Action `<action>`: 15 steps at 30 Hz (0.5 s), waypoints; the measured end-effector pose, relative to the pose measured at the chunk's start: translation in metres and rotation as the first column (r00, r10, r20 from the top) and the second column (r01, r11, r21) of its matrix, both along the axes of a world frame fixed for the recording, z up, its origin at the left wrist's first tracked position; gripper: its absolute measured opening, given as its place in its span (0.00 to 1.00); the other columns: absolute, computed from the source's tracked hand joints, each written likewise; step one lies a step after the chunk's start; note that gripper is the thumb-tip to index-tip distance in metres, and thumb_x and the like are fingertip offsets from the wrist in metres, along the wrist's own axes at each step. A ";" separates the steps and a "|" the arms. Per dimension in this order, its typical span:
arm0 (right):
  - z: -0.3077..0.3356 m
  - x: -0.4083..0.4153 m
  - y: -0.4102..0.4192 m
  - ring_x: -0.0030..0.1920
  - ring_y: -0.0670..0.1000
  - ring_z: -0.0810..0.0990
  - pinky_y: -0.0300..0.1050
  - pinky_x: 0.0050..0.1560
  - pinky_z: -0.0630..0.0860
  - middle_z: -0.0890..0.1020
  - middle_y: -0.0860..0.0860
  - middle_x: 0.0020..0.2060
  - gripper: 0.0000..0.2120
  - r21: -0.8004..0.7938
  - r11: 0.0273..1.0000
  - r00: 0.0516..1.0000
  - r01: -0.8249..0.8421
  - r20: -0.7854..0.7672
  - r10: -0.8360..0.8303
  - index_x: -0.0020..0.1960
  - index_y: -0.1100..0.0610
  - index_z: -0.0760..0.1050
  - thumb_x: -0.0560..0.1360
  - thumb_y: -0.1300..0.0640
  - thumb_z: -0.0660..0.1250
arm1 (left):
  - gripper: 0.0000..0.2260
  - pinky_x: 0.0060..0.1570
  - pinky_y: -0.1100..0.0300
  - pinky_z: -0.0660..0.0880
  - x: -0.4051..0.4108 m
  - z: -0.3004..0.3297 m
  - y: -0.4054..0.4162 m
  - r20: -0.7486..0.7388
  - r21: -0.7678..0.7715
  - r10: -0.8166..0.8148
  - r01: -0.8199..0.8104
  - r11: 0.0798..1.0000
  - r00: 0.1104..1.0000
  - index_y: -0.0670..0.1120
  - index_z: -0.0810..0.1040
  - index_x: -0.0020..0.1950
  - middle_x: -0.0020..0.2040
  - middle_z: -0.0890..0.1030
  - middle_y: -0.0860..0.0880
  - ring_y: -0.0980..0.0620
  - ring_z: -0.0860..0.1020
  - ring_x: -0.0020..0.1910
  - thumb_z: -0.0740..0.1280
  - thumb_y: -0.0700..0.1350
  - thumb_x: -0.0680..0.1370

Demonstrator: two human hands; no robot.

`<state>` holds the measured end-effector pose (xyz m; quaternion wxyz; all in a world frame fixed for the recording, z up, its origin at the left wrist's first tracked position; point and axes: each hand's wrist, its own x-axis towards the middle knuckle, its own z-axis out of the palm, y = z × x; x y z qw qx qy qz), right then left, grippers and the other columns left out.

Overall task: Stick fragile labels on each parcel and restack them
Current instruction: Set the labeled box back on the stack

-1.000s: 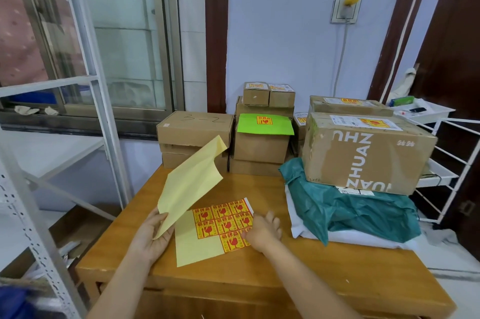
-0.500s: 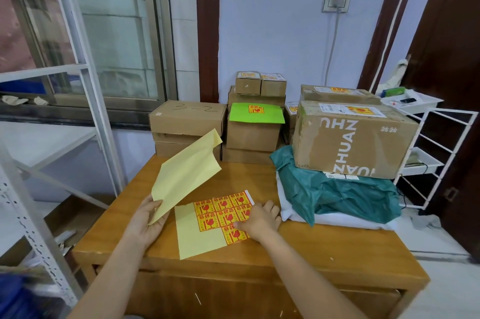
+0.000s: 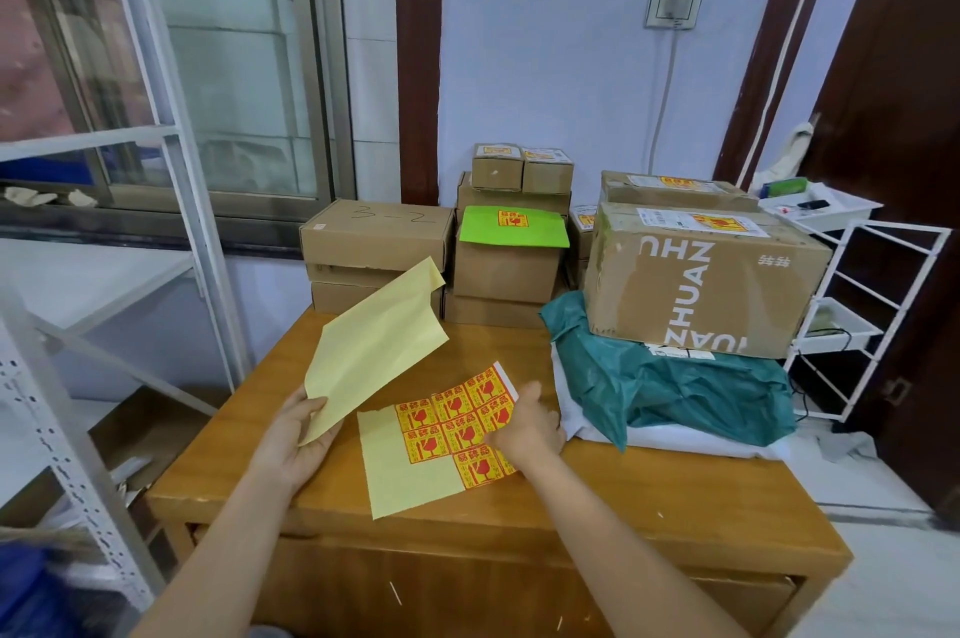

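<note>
The label sheet (image 3: 452, 435) is lying flat on the surface (image 3: 649, 497), just beside the teal bag (image 3: 670, 377). Since a second ago little is changing: the right hand (image 3: 524, 424) is still working, fingers curled, at the sheet's edge nearest the bag, so a label is likely coming off. The left hand (image 3: 296, 440) keeps pinching the bare yellow backing (image 3: 374, 341), lifted on the sheet's far side.
</note>
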<state>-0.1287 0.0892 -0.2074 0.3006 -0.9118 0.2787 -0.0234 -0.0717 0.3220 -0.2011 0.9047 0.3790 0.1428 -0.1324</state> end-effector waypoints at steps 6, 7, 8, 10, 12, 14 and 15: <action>0.032 -0.004 -0.020 0.49 0.54 0.80 0.49 0.45 0.79 0.81 0.53 0.52 0.12 -0.015 1.000 0.947 0.015 0.320 -0.010 0.56 0.56 0.70 0.75 0.60 0.68 | 0.19 0.44 0.54 0.81 0.004 -0.005 0.006 0.054 0.161 -0.030 0.021 0.987 0.998 0.46 0.67 0.70 0.58 0.76 0.42 0.45 0.77 0.53 0.57 0.33 0.80; 0.042 -0.005 -0.022 0.48 0.54 0.80 0.48 0.43 0.78 0.81 0.53 0.51 0.11 -0.050 0.999 0.928 0.019 0.374 0.001 0.56 0.55 0.69 0.75 0.60 0.67 | 0.20 0.45 0.52 0.80 0.004 -0.006 0.007 0.071 0.205 -0.032 0.017 0.979 0.997 0.46 0.67 0.71 0.59 0.75 0.41 0.43 0.77 0.54 0.58 0.33 0.80; 0.052 -0.006 -0.024 0.48 0.55 0.80 0.47 0.41 0.77 0.81 0.53 0.50 0.11 -0.093 0.995 0.905 0.025 0.425 0.017 0.56 0.55 0.69 0.76 0.60 0.66 | 0.19 0.46 0.51 0.78 0.004 -0.006 0.007 0.085 0.262 -0.038 0.014 0.965 0.996 0.46 0.67 0.70 0.61 0.74 0.40 0.42 0.76 0.55 0.58 0.33 0.80; 0.072 -0.008 -0.028 0.47 0.56 0.80 0.48 0.39 0.76 0.81 0.54 0.51 0.10 -0.178 0.983 0.853 0.051 0.519 0.050 0.57 0.55 0.68 0.77 0.60 0.65 | 0.17 0.45 0.51 0.76 0.001 -0.003 0.006 0.109 0.392 -0.052 0.005 0.920 0.993 0.47 0.68 0.67 0.58 0.74 0.42 0.43 0.76 0.53 0.59 0.34 0.80; 0.089 -0.008 -0.030 0.48 0.57 0.80 0.51 0.40 0.77 0.81 0.54 0.52 0.11 -0.205 0.976 0.791 0.069 0.607 0.072 0.58 0.56 0.68 0.78 0.60 0.65 | 0.14 0.43 0.53 0.75 -0.001 -0.002 0.007 0.142 0.467 -0.060 -0.013 0.884 0.988 0.48 0.69 0.63 0.51 0.74 0.46 0.45 0.75 0.48 0.59 0.34 0.80; 0.103 -0.007 -0.029 0.48 0.56 0.80 0.52 0.42 0.78 0.81 0.54 0.52 0.12 -0.153 0.986 0.721 0.062 0.690 0.062 0.60 0.57 0.68 0.78 0.59 0.65 | 0.13 0.44 0.53 0.75 -0.002 -0.003 0.012 0.170 0.499 -0.062 -0.031 0.866 0.984 0.48 0.69 0.61 0.49 0.73 0.47 0.46 0.74 0.46 0.59 0.34 0.80; 0.108 -0.007 -0.029 0.48 0.56 0.81 0.52 0.43 0.78 0.81 0.54 0.52 0.13 -0.110 0.993 0.684 0.053 0.728 0.044 0.61 0.57 0.68 0.78 0.59 0.65 | 0.14 0.45 0.52 0.75 -0.001 -0.004 0.017 0.175 0.517 -0.067 -0.034 0.855 0.982 0.48 0.69 0.62 0.50 0.73 0.46 0.46 0.74 0.47 0.60 0.34 0.80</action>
